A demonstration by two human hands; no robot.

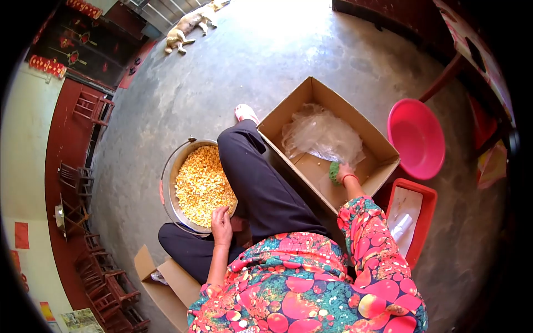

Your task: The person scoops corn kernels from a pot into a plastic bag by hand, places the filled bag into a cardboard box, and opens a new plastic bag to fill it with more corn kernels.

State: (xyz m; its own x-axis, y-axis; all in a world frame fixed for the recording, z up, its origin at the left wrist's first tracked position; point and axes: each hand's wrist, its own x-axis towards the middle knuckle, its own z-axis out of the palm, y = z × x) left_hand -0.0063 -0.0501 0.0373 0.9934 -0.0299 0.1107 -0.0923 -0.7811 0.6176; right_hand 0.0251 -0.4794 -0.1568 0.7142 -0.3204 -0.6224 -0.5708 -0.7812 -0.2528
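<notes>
My left hand (221, 223) rests at the near rim of a metal pot (173, 195) filled with yellow and orange pieces (201, 183). Its fingers are bent together, and anything between them is too small to make out. Inside the cardboard box (344, 119), near its right corner, my right hand (347, 173) has its fingers round a green object (334, 173). Crumpled clear plastic bags (322, 134) lie in the same box, just beyond that hand.
A pink basin (416, 139) and a red tray (425, 225) with a white roll (401, 226) are on the right. Another cardboard box (172, 288) is at lower left. A dog (190, 26) lies far off. Chairs (93, 108) line the left wall.
</notes>
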